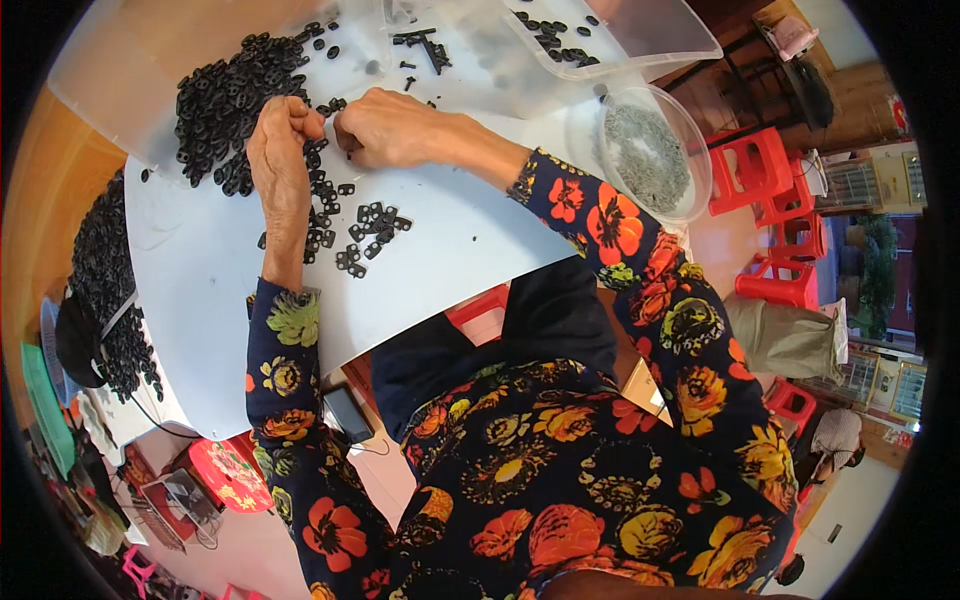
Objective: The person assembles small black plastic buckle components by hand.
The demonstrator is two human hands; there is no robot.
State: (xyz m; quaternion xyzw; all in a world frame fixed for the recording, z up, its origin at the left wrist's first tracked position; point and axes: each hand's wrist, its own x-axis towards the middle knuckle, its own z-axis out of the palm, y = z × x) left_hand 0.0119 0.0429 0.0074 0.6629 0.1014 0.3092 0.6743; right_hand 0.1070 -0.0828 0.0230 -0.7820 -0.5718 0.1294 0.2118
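My left hand (283, 145) is closed, its fingertips pinched at the near right side of a heap of small black plastic parts (225, 110). Just right of it is my right hand (392, 130), also closed, with its fingers curled toward the left one. A dark bit shows under the right fingers, but whatever either hand grips is too small and hidden to name. Below the hands, flat black two-holed pieces (375, 226) lie scattered on the white tabletop (440, 260). Several black pin-like pieces (435, 50) lie beyond my right hand.
A round clear tub (708, 160) of small silvery pieces stands at the right. Clear plastic bins (110, 90) line the far side; one at the far right (660, 30) holds black parts. Another black heap (105, 260) lies far left. Red stools (750, 170) stand on the floor.
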